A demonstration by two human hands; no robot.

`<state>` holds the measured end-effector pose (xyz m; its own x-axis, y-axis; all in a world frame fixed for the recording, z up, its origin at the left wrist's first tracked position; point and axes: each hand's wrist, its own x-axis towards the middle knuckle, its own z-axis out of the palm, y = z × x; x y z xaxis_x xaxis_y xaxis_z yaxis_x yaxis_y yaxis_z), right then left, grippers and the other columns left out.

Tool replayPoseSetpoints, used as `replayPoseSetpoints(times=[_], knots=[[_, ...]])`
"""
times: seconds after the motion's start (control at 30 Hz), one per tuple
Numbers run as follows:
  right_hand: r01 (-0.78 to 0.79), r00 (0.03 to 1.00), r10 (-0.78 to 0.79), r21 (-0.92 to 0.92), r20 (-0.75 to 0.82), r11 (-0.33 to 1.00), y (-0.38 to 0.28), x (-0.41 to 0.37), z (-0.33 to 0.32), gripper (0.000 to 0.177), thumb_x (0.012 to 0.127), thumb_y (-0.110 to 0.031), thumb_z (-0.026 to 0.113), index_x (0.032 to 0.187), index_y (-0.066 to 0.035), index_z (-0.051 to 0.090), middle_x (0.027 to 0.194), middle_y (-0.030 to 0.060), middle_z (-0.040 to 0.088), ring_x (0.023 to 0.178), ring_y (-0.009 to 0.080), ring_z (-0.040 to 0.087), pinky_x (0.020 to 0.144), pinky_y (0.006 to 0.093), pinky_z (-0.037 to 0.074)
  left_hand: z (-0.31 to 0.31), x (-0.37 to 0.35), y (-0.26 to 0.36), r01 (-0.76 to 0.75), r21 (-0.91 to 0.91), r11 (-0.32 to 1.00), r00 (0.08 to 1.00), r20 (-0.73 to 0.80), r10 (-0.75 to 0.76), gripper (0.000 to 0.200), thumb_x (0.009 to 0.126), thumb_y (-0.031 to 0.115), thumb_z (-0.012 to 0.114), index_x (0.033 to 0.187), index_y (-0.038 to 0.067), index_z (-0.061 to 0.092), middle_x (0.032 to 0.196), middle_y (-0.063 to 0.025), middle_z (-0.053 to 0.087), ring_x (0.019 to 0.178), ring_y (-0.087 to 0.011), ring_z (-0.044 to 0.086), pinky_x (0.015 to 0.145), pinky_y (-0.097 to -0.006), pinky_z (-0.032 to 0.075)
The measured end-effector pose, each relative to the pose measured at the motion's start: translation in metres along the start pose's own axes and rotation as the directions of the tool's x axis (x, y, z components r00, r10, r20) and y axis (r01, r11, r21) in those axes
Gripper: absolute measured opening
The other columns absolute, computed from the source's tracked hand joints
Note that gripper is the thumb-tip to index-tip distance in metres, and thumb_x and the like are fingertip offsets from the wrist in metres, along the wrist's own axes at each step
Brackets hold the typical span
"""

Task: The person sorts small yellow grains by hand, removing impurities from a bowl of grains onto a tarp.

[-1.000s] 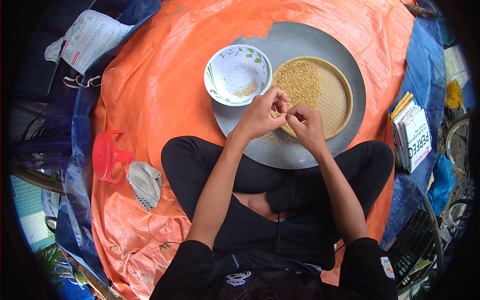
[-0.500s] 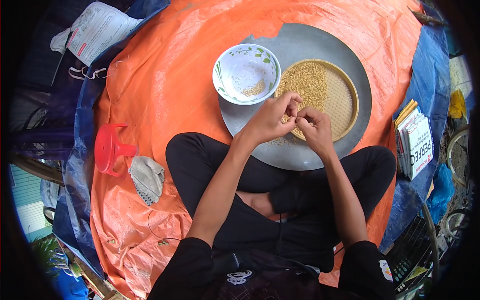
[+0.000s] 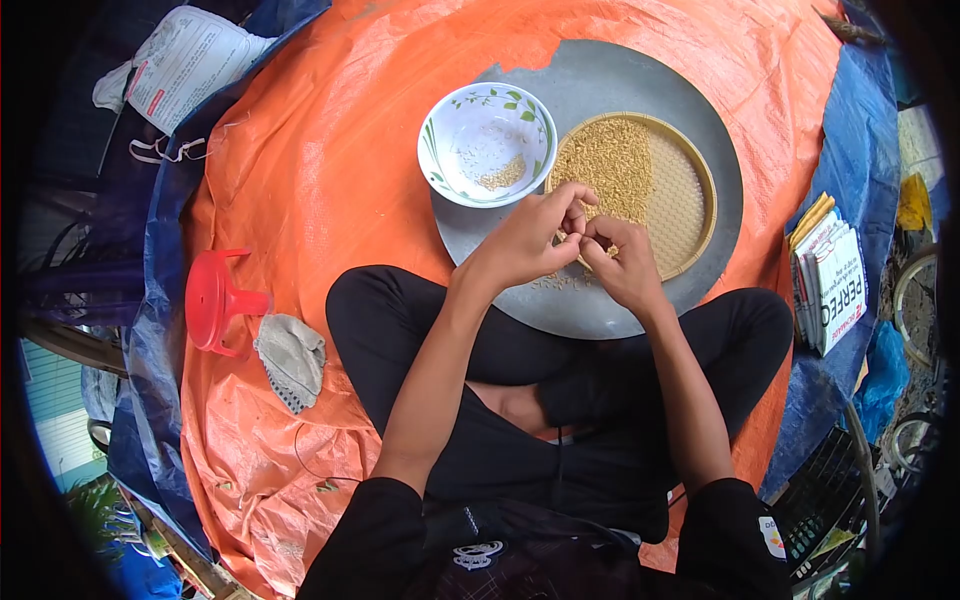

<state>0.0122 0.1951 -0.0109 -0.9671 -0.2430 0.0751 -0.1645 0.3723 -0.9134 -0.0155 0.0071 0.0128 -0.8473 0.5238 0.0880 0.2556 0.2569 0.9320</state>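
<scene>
My left hand (image 3: 530,235) and my right hand (image 3: 622,262) meet fingertip to fingertip over the near edge of a round woven bamboo tray (image 3: 688,195). Both are closed in a pinch; whatever lies between the fingertips is too small to make out. Golden unhusked grains (image 3: 615,160) cover the left part of the tray. Beside it, to the left, stands a white bowl (image 3: 465,130) with green leaf patterns, holding a small heap of pale grains (image 3: 503,174). Tray and bowl rest on a round grey board (image 3: 600,68), with some loose grains near its front edge.
Orange tarpaulin (image 3: 330,150) spreads around my crossed legs, edged by blue sheeting. To the left are a red plastic stool (image 3: 212,302) on its side and a grey cloth cap (image 3: 290,362). Folded printed sacks (image 3: 832,285) lie at the right; a white printed bag (image 3: 190,65) is at upper left.
My hands stay pinched together and have shifted very slightly left, with the fingertips at a changed angle. The whole view has drifted a little; tray and bowl keep their places.
</scene>
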Motion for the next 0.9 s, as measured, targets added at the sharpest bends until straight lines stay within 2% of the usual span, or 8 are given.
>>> replayPoseSetpoints(times=[0.1, 0.2, 0.37, 0.6, 0.9], knots=[[-0.059, 0.998, 0.059, 0.090, -0.002, 0.994, -0.004, 0.000, 0.000, 0.016, 0.087, -0.011, 0.065, 0.081, 0.003, 0.065, 0.064, 0.0073, 0.061, 0.057, 0.0120, 0.054, 0.056, 0.0300, 0.045, -0.001, 0.000, 0.000, -0.017, -0.036, 0.999, 1.000, -0.015, 0.017, 0.044, 0.084, -0.002, 0.065, 0.127, 0.000, 0.056, 0.088, -0.0058, 0.066, 0.080, -0.0150, 0.062, 0.079, -0.0317, 0.052], [-0.066, 0.998, 0.064, 0.098, 0.025, 0.993, 0.000, 0.000, 0.000, 0.017, 0.089, -0.012, 0.065, 0.081, 0.003, 0.066, 0.064, 0.0072, 0.061, 0.058, 0.0111, 0.054, 0.057, 0.0292, 0.044, -0.001, 0.000, -0.001, -0.040, -0.086, 0.995, 0.999, -0.038, 0.037, 0.044, 0.084, -0.002, 0.065, 0.127, 0.001, 0.056, 0.087, -0.0039, 0.064, 0.079, -0.0129, 0.060, 0.077, -0.0305, 0.051], [0.027, 0.999, -0.022, 0.137, -0.033, 0.990, -0.005, -0.001, 0.002, 0.016, 0.089, -0.010, 0.065, 0.082, 0.004, 0.066, 0.067, 0.0072, 0.062, 0.060, 0.0114, 0.054, 0.057, 0.0295, 0.044, -0.006, 0.000, 0.004, 0.011, -0.155, 0.988, 0.999, -0.031, -0.016, 0.047, 0.083, -0.002, 0.066, 0.129, 0.001, 0.056, 0.087, -0.0014, 0.063, 0.080, -0.0101, 0.059, 0.077, -0.0292, 0.050], [0.080, 0.994, -0.074, 0.070, -0.085, 0.994, -0.008, -0.002, 0.002, 0.012, 0.087, -0.007, 0.065, 0.081, 0.003, 0.067, 0.067, 0.0077, 0.061, 0.060, 0.0125, 0.056, 0.057, 0.0302, 0.045, -0.005, 0.002, 0.007, -0.015, -0.077, 0.997, 0.997, -0.076, 0.009, 0.048, 0.080, -0.002, 0.069, 0.127, 0.003, 0.060, 0.083, -0.0018, 0.066, 0.077, -0.0112, 0.060, 0.076, -0.0290, 0.051], [0.157, 0.982, -0.164, -0.082, -0.097, 0.984, -0.011, -0.003, 0.003, 0.008, 0.083, -0.007, 0.064, 0.081, 0.001, 0.066, 0.070, 0.0134, 0.061, 0.060, 0.0276, 0.062, 0.057, 0.0378, 0.047, -0.004, 0.002, 0.008, -0.029, -0.015, 0.999, 0.997, -0.078, 0.027, 0.046, 0.078, -0.002, 0.069, 0.123, 0.004, 0.063, 0.080, -0.0022, 0.066, 0.076, -0.0132, 0.062, 0.076, -0.0297, 0.051]])
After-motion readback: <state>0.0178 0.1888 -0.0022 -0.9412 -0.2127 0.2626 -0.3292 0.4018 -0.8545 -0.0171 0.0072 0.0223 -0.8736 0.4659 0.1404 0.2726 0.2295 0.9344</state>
